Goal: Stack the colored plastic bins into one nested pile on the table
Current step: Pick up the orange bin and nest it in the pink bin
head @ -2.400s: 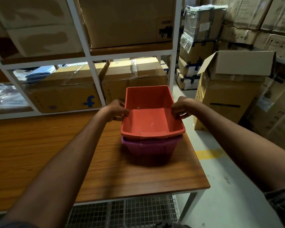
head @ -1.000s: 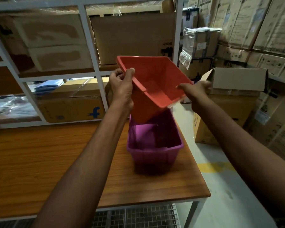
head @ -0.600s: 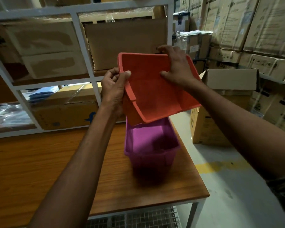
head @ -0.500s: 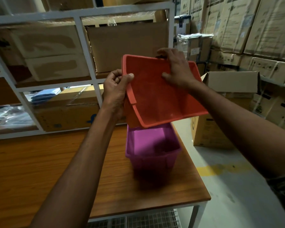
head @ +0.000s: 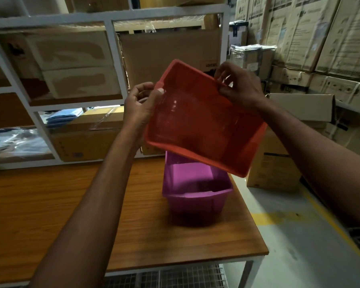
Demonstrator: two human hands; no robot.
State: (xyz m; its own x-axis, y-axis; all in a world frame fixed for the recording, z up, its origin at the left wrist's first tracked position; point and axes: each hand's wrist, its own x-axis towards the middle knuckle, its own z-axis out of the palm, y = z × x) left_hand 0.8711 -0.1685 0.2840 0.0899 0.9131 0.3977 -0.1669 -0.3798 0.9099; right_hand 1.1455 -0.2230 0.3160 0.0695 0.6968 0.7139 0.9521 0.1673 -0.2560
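An orange-red plastic bin (head: 197, 123) hangs in the air, tilted with its open side toward me. My left hand (head: 141, 107) grips its left rim near the far corner. My right hand (head: 239, 86) pinches its upper far rim. Below it, a purple bin (head: 195, 196) stands upright and empty on the wooden table (head: 50, 204), near the table's right edge. The orange-red bin's lower rim overlaps the purple bin's far part in view; the two bins look apart.
A white metal shelf (head: 116, 59) with cardboard boxes stands right behind the table. An open cardboard box (head: 279, 163) sits on the floor to the right, with stacked cartons behind it. A wire mesh shelf (head: 175, 277) lies under the table.
The orange-red bin was lifted out of the purple bin and turned in the air. My right hand shifted from its side to its far rim. The purple bin has stayed put.
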